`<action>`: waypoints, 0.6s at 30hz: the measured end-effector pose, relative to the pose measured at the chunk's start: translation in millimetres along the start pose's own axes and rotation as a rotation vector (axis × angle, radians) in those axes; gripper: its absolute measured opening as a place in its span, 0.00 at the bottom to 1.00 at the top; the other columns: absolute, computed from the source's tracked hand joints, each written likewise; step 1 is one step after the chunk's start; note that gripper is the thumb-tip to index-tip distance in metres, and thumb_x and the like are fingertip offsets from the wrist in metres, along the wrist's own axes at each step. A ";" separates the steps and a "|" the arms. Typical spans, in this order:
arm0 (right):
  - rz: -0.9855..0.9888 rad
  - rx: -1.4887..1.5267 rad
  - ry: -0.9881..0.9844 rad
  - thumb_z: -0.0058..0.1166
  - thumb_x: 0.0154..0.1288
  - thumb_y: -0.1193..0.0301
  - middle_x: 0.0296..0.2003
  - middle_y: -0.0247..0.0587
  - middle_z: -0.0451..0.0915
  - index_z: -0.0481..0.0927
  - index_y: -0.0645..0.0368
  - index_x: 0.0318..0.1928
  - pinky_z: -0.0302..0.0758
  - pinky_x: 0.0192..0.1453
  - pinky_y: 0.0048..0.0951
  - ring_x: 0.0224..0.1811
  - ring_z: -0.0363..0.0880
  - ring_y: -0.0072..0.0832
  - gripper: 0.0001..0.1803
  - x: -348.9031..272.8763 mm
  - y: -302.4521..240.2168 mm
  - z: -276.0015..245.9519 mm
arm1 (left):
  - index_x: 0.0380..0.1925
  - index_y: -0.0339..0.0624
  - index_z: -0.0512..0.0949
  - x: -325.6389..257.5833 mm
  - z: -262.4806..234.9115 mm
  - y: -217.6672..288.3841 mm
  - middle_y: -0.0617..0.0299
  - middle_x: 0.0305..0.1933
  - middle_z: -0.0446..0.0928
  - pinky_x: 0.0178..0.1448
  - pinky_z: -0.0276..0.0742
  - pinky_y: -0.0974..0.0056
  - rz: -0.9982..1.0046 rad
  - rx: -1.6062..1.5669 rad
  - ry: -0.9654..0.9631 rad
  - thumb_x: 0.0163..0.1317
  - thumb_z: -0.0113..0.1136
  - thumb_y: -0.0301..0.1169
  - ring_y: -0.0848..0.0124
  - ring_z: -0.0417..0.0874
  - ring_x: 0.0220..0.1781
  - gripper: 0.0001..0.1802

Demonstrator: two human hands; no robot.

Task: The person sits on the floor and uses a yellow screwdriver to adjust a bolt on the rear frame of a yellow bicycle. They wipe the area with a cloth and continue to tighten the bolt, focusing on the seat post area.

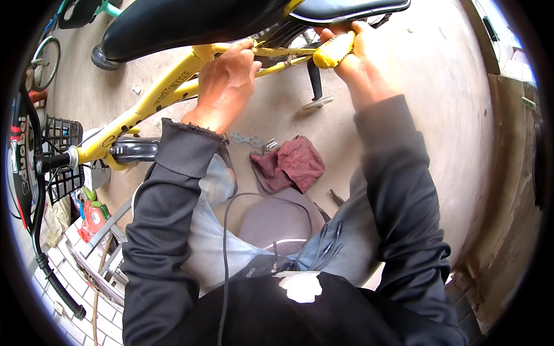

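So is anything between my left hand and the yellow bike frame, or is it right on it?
Nothing visible is between them. The left hand rests directly on the yellow frame, fingers over a tube below the black saddle. The right hand grips a yellow-handled tool nearby.

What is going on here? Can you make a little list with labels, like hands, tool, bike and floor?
Left hand: the left hand grips the yellow bicycle frame just below the saddle.
Right hand: the right hand holds a yellow tool handle pointed under the black saddle.
Bike: small yellow bicycle, with a black basket at its front.
Floor: a red rag and a flat multi-hole wrench lie on the concrete floor.
Legs: the person's knees in light jeans.
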State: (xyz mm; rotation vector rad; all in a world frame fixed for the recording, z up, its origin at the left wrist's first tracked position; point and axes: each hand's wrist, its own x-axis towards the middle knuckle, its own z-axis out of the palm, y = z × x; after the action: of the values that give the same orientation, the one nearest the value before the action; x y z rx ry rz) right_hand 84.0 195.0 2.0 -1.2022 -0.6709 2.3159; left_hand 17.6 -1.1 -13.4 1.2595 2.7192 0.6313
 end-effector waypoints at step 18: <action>0.071 0.106 -0.136 0.34 0.71 0.68 0.29 0.43 0.74 0.69 0.62 0.41 0.74 0.29 0.34 0.25 0.72 0.35 0.12 25.7 7.0 -8.6 | 0.25 0.32 0.76 9.2 10.0 -5.4 0.54 0.57 0.76 0.48 0.77 0.52 0.074 -0.057 -0.028 0.60 0.58 0.31 0.50 0.81 0.45 0.11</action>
State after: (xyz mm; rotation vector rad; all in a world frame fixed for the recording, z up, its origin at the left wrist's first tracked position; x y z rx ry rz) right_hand 76.6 206.3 -22.5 -1.0440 -0.5510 2.4762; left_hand 10.0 6.0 -23.7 1.3496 2.6232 0.6885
